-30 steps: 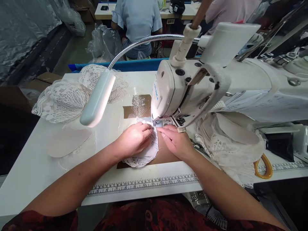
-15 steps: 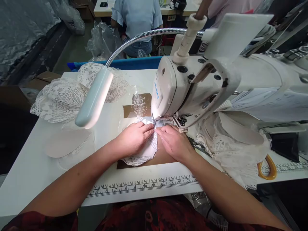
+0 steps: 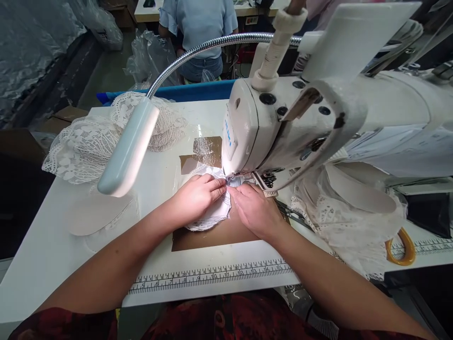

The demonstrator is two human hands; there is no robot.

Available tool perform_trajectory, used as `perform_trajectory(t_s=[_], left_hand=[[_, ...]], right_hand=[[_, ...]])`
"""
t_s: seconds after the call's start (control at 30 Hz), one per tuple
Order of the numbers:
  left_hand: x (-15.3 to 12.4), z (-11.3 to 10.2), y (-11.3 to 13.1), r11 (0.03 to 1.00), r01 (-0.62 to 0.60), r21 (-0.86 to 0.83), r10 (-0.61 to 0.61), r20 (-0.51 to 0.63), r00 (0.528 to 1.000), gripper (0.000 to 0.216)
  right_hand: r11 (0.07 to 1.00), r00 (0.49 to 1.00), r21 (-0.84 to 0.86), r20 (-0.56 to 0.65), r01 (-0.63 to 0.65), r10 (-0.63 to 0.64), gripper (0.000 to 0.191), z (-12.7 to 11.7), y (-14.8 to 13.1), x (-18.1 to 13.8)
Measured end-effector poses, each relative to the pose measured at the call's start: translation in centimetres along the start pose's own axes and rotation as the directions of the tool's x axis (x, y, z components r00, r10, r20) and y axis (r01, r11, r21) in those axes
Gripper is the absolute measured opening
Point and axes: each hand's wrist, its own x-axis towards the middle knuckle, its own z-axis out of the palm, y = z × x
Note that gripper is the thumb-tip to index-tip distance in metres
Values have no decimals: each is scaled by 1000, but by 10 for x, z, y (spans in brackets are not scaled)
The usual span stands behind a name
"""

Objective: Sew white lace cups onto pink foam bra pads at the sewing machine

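A white lace-edged fabric piece [image 3: 212,215] lies under the head of a white sewing machine [image 3: 244,132]. My left hand [image 3: 198,196] presses on it from the left, fingers together with their tips close to the needle area. From the right, my right hand [image 3: 255,208] pinches the fabric's edge at the same spot, and the two hands' fingertips nearly meet. The presser foot and the needle are mostly hidden behind the machine head and my fingers. Beneath the fabric and my right hand is a brown sheet [image 3: 212,239] on the table.
Left stand a lace heap [image 3: 85,146], a beige oval pad [image 3: 99,215] and a lamp [image 3: 129,146]. To the right lie black scissors [image 3: 295,215], more lace and pads [image 3: 354,226], and a yellow tape ring [image 3: 406,248]. A ruler strip [image 3: 212,277] edges the table. A person [image 3: 198,33] sits beyond.
The fabric piece has slid away from me, further under the machine head, uncovering more of the brown sheet. Both hands stay near the needle. The camera view has shifted slightly.
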Motion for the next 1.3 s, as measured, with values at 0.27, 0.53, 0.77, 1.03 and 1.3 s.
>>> perform_trajectory(t_s=[0.27, 0.53, 0.77, 1.03, 1.3], left_hand=[[0, 4, -7, 1000, -8, -8, 7, -51, 999, 33], [-3, 5, 3, 993, -29, -114, 17, -98, 995, 32], [-2, 9, -3, 995, -15, -97, 4, -112, 994, 34], [-3, 6, -7, 993, 64, -104, -76, -116, 990, 37], [-7, -1, 2, 989, 26, -143, -35, -62, 997, 39]], right_hand=[[997, 1000, 65, 7, 30, -31, 37, -4, 2, -1], [992, 998, 108, -7, 60, -59, 40, -2, 5, -4], [992, 999, 118, 9, 50, -52, 40, -4, 5, -1], [987, 997, 150, 40, 62, -68, 41, -3, 5, 2], [984, 998, 178, -53, -22, 32, 32, -1, 9, -2]])
